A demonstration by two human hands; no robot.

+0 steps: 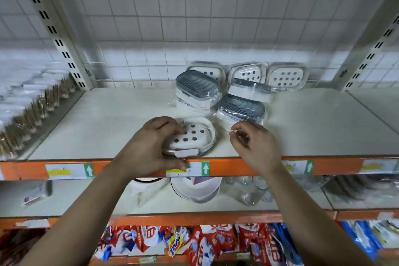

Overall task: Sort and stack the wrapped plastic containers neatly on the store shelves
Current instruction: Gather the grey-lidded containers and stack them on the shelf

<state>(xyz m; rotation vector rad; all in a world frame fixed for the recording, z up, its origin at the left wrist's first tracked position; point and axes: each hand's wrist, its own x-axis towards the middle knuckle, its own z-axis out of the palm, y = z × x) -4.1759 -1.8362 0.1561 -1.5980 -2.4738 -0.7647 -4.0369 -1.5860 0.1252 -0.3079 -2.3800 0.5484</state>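
Left hand (151, 147): fingers curled round white container (194, 139) at shelf (103, 119) front. Right hand (253, 147): loosely curled, hold unclear.

Left hand (149, 147) grips white perforated container (194, 136) at shelf (97, 119) front; right hand (252, 147) loosely curled just beside.

Price tags (196, 169) on the orange shelf rail (228, 168) show white up-arrows.

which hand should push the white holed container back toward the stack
Left: the left hand grips that white container, while the right hand hovers apart from it near the grey-lidded container.
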